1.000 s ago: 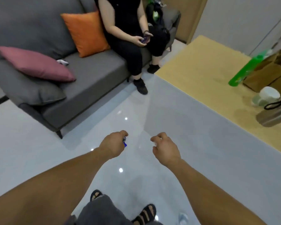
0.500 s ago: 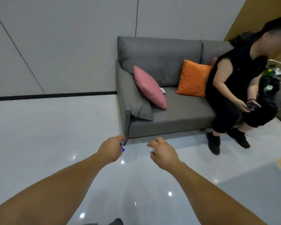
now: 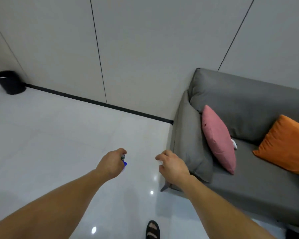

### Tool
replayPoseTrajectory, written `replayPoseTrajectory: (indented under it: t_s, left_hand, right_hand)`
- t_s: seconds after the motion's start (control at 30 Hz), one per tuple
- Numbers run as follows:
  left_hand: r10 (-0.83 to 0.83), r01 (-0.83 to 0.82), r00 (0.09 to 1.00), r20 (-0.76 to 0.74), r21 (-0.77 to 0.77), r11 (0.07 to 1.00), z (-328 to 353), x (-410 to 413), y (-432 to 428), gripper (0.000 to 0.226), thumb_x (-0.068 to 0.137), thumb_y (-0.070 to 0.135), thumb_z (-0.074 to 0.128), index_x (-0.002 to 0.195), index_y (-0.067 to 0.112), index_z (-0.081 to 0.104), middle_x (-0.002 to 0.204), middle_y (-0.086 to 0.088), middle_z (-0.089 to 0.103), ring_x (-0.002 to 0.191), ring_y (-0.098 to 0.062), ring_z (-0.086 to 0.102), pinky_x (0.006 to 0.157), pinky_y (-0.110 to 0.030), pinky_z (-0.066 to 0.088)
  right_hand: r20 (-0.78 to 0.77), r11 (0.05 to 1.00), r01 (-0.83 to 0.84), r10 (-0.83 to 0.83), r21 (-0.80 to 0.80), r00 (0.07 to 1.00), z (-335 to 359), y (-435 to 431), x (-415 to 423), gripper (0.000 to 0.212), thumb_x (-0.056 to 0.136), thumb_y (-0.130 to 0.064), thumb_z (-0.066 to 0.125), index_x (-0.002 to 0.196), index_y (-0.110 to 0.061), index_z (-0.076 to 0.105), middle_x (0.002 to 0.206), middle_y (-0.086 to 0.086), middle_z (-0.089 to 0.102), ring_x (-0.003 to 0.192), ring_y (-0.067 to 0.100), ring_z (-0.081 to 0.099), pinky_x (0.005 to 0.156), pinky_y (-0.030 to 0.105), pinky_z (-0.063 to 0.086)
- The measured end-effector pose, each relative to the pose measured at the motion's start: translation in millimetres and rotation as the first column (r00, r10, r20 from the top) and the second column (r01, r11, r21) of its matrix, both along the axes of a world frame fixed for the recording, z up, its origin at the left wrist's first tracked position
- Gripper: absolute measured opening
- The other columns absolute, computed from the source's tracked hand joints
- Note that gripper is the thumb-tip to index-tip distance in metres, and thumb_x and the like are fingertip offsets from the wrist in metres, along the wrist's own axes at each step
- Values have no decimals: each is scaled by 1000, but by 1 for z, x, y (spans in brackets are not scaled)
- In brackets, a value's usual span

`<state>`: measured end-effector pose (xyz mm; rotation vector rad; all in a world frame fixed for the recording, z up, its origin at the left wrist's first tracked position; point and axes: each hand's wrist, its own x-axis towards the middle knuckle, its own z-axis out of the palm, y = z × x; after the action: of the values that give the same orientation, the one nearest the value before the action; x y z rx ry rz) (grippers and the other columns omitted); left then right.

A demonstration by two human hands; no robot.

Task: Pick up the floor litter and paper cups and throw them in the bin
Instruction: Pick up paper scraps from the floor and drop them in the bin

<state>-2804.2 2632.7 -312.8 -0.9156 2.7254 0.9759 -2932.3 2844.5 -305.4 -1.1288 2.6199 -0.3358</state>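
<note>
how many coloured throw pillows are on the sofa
2. The pink pillow leans at the sofa armrest; the orange pillow sits further right, cut by the frame edge. More may be out of view.

Pale grey panelled wall, thin dark seams, black skirting along its base. Glossy light tile floor with small ceiling-light glints. Grey sofa on the right against the wall, with pink cushion and orange cushion on it.
</note>
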Motion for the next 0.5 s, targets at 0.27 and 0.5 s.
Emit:
replayPoseTrajectory:
  t_s: [0.27, 0.5]
  left_hand:
    - [331, -331, 944, 2, 58, 942, -7, 8, -105, 44, 87, 7, 49, 130, 18, 52, 116, 3, 61, 99, -16, 57, 79, -22, 42]
    - [569, -565, 821, -46, 80, 821, -24, 41, -237, 44, 86, 5, 51, 129, 17, 52, 104, 8, 56, 90, -12, 52, 74, -20, 38]
  right_hand:
    - [-16, 952, -307, 307, 14, 952, 1, -153, -74, 39, 95, -18, 47, 132, -26, 55, 132, -4, 47, 110, 17, 54, 85, 29, 49]
    - [-33, 827, -557, 560, 73, 828, -5, -332, -66, 38, 95, -18, 49, 131, -26, 56, 133, -5, 46, 111, 18, 54, 84, 29, 48]
